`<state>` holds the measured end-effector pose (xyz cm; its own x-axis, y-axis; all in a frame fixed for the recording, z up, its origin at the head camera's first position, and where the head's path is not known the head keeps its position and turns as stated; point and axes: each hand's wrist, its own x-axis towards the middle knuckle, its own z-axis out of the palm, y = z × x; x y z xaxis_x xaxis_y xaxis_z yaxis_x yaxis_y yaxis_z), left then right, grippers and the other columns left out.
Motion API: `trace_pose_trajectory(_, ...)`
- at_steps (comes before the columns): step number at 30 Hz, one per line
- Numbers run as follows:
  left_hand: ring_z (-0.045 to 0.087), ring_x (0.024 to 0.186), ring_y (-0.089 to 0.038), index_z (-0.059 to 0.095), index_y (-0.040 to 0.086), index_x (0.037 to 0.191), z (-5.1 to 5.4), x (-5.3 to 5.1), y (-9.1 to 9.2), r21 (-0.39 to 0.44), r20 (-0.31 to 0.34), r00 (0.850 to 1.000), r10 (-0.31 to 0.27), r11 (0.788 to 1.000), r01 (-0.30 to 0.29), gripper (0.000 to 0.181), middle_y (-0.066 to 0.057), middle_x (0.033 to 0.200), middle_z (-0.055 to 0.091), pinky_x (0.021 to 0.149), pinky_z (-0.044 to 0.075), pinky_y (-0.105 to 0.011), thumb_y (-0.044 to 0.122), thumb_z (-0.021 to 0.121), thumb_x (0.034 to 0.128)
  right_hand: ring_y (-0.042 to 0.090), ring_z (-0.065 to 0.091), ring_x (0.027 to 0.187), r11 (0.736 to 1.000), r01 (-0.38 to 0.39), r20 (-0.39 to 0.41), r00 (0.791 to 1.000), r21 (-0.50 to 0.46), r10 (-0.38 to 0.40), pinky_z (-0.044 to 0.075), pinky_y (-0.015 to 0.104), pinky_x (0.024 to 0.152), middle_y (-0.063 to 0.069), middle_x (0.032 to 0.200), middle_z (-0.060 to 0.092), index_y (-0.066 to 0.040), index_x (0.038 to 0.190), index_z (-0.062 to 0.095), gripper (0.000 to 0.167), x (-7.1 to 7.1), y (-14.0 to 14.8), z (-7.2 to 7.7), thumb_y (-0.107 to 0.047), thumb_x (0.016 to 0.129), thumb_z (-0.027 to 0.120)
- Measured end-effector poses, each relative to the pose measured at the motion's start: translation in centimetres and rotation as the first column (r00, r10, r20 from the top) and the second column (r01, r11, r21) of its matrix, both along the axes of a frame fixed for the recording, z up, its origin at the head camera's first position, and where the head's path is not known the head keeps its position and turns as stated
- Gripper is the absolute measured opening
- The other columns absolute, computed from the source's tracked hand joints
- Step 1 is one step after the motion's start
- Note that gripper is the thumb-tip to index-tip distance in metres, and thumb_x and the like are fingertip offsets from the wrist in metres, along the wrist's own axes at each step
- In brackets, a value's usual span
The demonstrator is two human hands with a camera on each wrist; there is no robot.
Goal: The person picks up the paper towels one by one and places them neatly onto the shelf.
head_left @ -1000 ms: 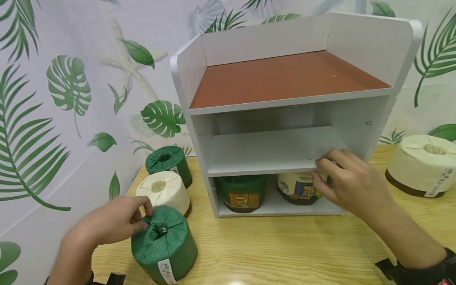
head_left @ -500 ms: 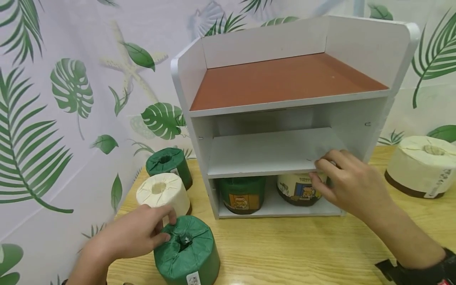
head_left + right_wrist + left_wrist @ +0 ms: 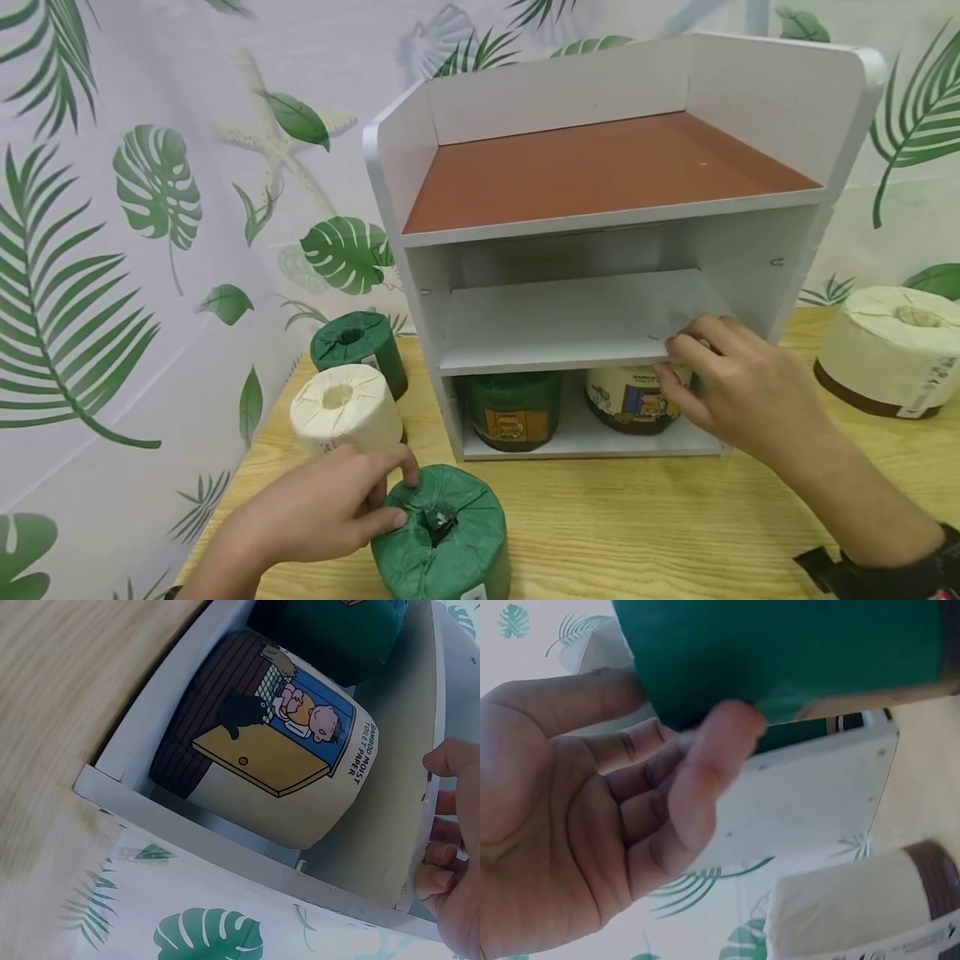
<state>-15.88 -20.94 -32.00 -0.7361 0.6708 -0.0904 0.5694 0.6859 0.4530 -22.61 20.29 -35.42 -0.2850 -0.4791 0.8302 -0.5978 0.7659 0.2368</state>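
Head view — left hand (image 3: 337, 507) pinches a crinkled, round green roll (image 3: 468, 542), right hand (image 3: 753, 392) a flat white shelf (image 3: 551, 325).

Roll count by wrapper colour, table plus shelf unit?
Green rolls: 3
Cream rolls: 3
Total: 6
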Motion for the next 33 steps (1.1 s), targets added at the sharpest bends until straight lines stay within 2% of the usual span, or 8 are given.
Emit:
trace_pose_trajectory(4, 0.046, 0.051, 0.004, 0.059, 0.017, 0.113, -0.2, 0.0, 1.0, 0.012, 0.053, 0.998, -0.027, 1.000, 0.027, 0.020, 0.017, 0.060, 0.049, 0.056, 0.044, -0.019, 0.023, 0.067, 0.0960, 0.026, 0.057, 0.060, 1.000, 0.000, -0.003, 1.000, -0.007, 0.000, 0.047, 0.042, 0.048, 0.009, 0.080, 0.061, -0.005, 0.082, 0.067, 0.049, 0.0, 0.1, 0.0, -0.040, 0.102, 0.038)
trace_pose_trajectory(8, 0.046, 0.054, 0.004, 0.058, 0.018, 0.114, -0.4, 0.1, 1.7, 0.034, 0.069, 0.997, -0.044, 0.999, 0.042, 0.021, 0.017, 0.063, 0.050, 0.057, 0.045, -0.019, 0.026, 0.066, 0.0971, 0.026, 0.057, 0.060, 1.000, -0.003, 0.004, 1.000, -0.012, 0.004, 0.047, 0.043, 0.049, 0.009, 0.081, 0.061, -0.005, 0.083, 0.067, 0.051, 0.0, 0.1, 0.1, -0.042, 0.103, 0.039)
trace_pose_trajectory(12, 0.047, 0.054, 0.004, 0.058, 0.018, 0.114, -0.4, 0.2, 2.3, 0.048, 0.056, 0.997, -0.053, 0.998, 0.050, 0.021, 0.017, 0.063, 0.049, 0.058, 0.045, -0.019, 0.028, 0.065, 0.0977, 0.027, 0.059, 0.061, 1.000, 0.007, 0.012, 1.000, -0.006, -0.007, 0.048, 0.043, 0.049, 0.010, 0.082, 0.062, -0.005, 0.083, 0.067, 0.054, 0.0, 0.2, 0.2, -0.047, 0.104, 0.040)
trace_pose_trajectory(20, 0.043, 0.048, 0.003, 0.059, 0.019, 0.112, -0.6, -0.3, 4.4, 0.027, 0.011, 1.000, -0.027, 0.999, 0.027, 0.020, 0.015, 0.055, 0.046, 0.052, 0.041, -0.019, 0.026, 0.069, 0.0952, 0.027, 0.060, 0.063, 1.000, 0.019, 0.022, 1.000, -0.006, -0.018, 0.049, 0.043, 0.046, 0.010, 0.082, 0.063, -0.007, 0.082, 0.067, 0.055, -0.1, 0.2, 0.3, -0.050, 0.104, 0.040)
trace_pose_trajectory(23, 0.044, 0.047, 0.001, 0.060, 0.018, 0.111, -0.5, -0.9, 5.7, 0.015, 0.008, 0.999, -0.031, 0.999, 0.031, 0.021, 0.014, 0.054, 0.046, 0.051, 0.040, -0.020, 0.025, 0.070, 0.0942, 0.027, 0.061, 0.065, 1.000, 0.025, 0.038, 0.999, 0.001, -0.025, 0.049, 0.042, 0.046, 0.009, 0.082, 0.062, -0.007, 0.083, 0.067, 0.055, -0.1, 0.0, 0.3, -0.050, 0.104, 0.039)
trace_pose_trajectory(30, 0.048, 0.051, -0.004, 0.060, 0.020, 0.111, -0.4, -3.3, 9.8, -0.004, 0.098, 0.992, -0.079, 0.997, 0.080, 0.021, 0.008, 0.059, 0.050, 0.053, 0.040, -0.021, 0.027, 0.071, 0.0936, 0.026, 0.059, 0.062, 0.999, 0.046, 0.040, 0.998, -0.017, -0.045, 0.047, 0.040, 0.044, 0.009, 0.080, 0.061, -0.006, 0.082, 0.066, 0.057, 0.3, -0.3, 0.1, -0.049, 0.103, 0.037)
trace_pose_trajectory(33, 0.051, 0.055, -0.002, 0.062, 0.021, 0.110, -0.5, -3.8, 10.7, 0.006, 0.069, 0.991, -0.113, 0.994, 0.113, 0.020, 0.009, 0.062, 0.053, 0.055, 0.041, -0.020, 0.028, 0.071, 0.0936, 0.026, 0.059, 0.062, 0.998, 0.026, 0.016, 1.000, -0.054, -0.026, 0.046, 0.040, 0.045, 0.008, 0.078, 0.062, -0.006, 0.080, 0.067, 0.053, 0.8, -0.7, 0.3, -0.045, 0.103, 0.040)
